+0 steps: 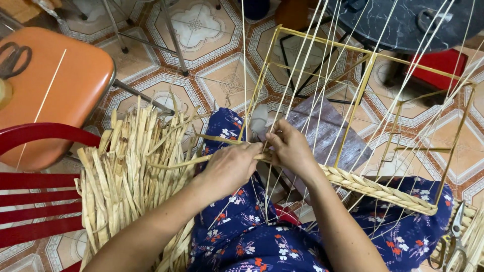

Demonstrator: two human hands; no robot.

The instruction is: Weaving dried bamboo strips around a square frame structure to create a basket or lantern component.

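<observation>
My left hand point(229, 166) and my right hand point(291, 147) meet over my lap, both pinching a flat dried straw strand point(174, 163) where it joins a woven braid point(378, 190). The braid runs right along the lower bar of a yellow metal frame point(359, 95) resting on my knees. Thin pale cane ribs point(302, 70) rise through the frame past my hands. My legs are covered by blue floral fabric point(237, 226).
A heap of dried straw strips point(126, 171) lies to my left. An orange stool point(55, 85) holds black scissors point(12, 58); a red chair point(35, 201) stands beside it. Metal scissors point(454, 242) lie lower right. A dark round table point(403, 22) and red box point(443, 65) stand beyond.
</observation>
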